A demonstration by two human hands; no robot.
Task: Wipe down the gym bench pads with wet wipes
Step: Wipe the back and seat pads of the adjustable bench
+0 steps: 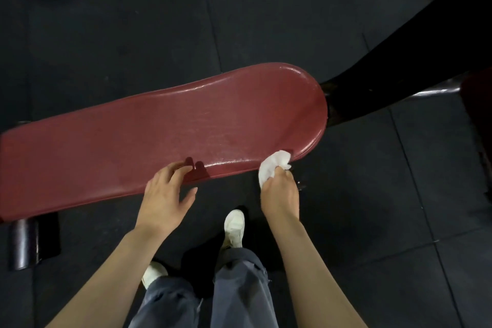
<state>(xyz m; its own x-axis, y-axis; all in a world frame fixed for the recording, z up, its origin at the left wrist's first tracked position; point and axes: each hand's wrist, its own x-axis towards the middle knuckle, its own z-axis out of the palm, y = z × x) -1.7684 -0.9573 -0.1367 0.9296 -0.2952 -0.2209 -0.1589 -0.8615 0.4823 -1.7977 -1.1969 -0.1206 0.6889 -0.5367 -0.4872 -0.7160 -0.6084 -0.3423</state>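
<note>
A long dark-red bench pad (pixel 165 128) runs across the middle of the head view, its rounded end at the right. The pad's surface shines with wet streaks. My right hand (pixel 279 189) grips a crumpled white wet wipe (pixel 274 166), which is pressed against the pad's near edge close to the rounded end. My left hand (pixel 166 192) is open, and its fingertips rest on the near edge of the pad, left of the wipe.
Black rubber floor tiles (pixel 133 34) surround the bench. A black frame leg (pixel 399 61) rises at the right behind the rounded end. A black roller pad (pixel 25 242) sits low at the left. My legs and white shoes (pixel 234 226) stand just before the bench.
</note>
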